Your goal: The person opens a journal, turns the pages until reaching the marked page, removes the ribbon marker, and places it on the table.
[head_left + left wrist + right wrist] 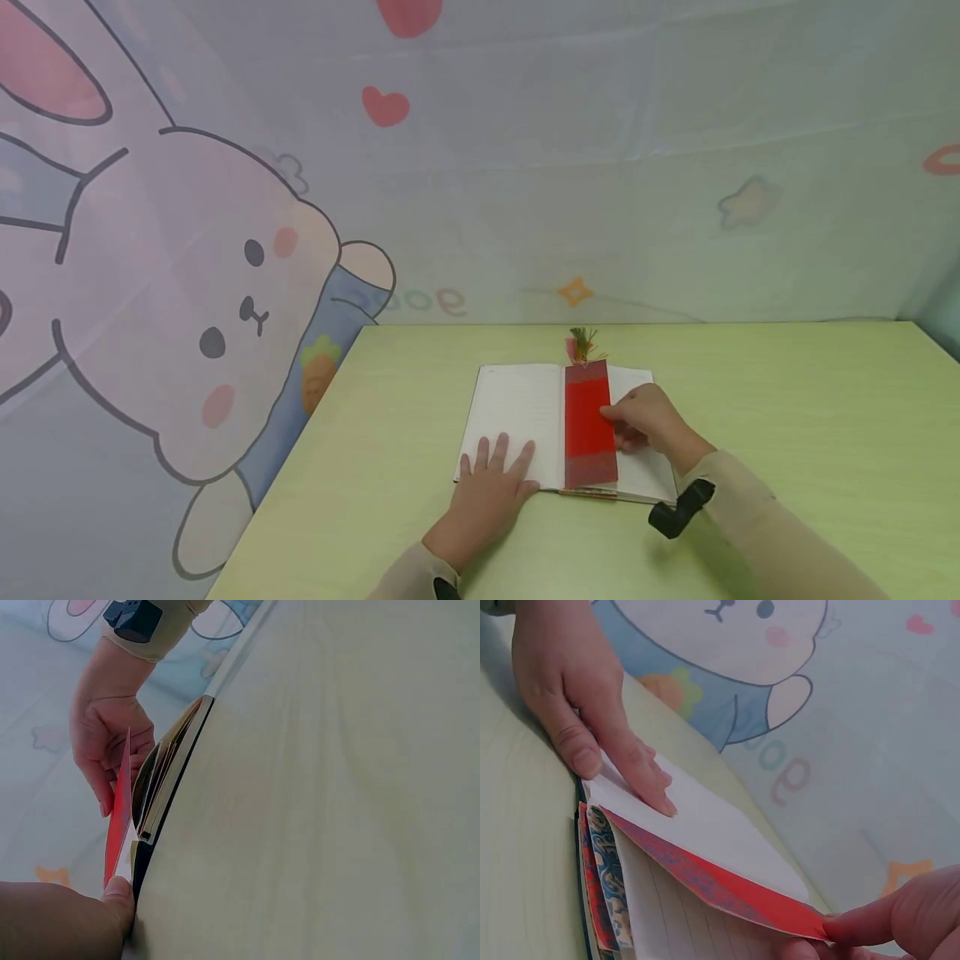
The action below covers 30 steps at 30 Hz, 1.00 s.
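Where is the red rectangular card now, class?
In the head view, the red rectangular card is right of centre, tilted over the open white-paged notebook, pinched by the right hand.

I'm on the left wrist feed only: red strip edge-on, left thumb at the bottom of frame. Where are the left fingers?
Observer: In the head view, the left hand rests with its fingers spread on the left page of the open notebook.
Operator: Copy. Anything at the strip's far end, away from the person?
Observer: Yes, a tassel with green and pink strands shows at the top end of the red strip.
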Each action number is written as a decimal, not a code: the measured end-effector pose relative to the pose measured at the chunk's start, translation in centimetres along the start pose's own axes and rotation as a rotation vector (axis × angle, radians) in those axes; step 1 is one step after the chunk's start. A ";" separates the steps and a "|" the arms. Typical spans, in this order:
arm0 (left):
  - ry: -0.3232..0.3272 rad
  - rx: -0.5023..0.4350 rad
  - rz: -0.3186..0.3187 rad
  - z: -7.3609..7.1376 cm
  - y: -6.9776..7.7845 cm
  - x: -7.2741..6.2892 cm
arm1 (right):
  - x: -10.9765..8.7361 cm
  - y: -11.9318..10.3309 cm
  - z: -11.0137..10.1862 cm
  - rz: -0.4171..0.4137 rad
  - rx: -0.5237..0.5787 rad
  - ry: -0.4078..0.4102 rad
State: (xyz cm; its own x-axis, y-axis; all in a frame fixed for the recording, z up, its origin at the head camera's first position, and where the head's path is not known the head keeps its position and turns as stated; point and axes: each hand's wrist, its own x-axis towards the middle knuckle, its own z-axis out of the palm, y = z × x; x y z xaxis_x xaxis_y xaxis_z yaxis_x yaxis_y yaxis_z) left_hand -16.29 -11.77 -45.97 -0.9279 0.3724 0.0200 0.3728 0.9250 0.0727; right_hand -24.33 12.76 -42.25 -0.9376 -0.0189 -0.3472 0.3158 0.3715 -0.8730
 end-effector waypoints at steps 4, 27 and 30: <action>-0.006 0.003 -0.007 -0.1 0.1 0.1 | 0.3 0.3 -0.5 0.030 0.090 -0.036; -0.013 0.018 -0.043 0.0 0.9 1.2 | 0.8 1.2 -3.5 0.003 0.253 -0.144; -0.007 0.018 -0.043 0.0 1.1 1.3 | 0.8 1.3 -3.9 -0.009 0.254 -0.144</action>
State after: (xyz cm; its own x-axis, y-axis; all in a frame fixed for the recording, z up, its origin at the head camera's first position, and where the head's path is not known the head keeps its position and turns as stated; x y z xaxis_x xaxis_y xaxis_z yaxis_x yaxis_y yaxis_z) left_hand -17.11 -10.30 -45.91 -0.9429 0.3328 0.0102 0.3329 0.9413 0.0556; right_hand -25.21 16.90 -42.34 -0.9159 -0.1592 -0.3684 0.3510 0.1269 -0.9277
